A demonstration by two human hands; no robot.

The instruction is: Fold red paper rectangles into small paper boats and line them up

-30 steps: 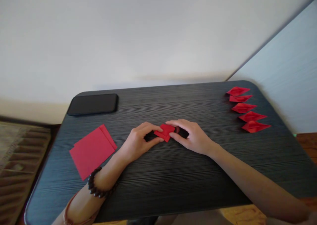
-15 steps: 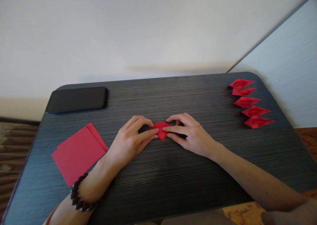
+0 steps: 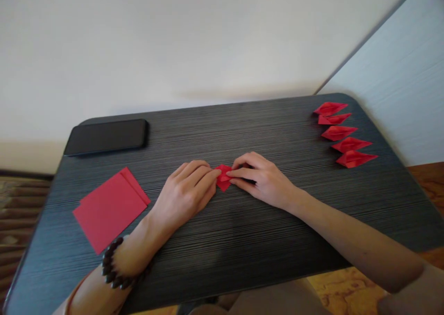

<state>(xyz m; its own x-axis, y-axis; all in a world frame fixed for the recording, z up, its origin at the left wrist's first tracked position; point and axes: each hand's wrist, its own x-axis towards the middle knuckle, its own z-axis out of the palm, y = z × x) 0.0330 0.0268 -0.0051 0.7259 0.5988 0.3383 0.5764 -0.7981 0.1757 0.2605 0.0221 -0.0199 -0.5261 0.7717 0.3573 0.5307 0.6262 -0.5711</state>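
Observation:
A small folded piece of red paper lies at the middle of the dark table, between my two hands. My left hand pinches its left side, the fingers drawn close together. On the opposite side, my right hand grips the paper's right edge with thumb and fingertips. Both hands rest low over the tabletop, and their fingertips cover the paper's left and right corners. A dark beaded bracelet circles my left wrist.
Several folded red paper boats stand in a column at the right. Flat red paper squares lie stacked at the left, near my left forearm. A black phone lies at the back left of the dark table. Behind it rises a white wall.
My left fingers have closed together over the paper's left side, and my right fingers have drawn nearer one another. The whole view has shifted slightly.

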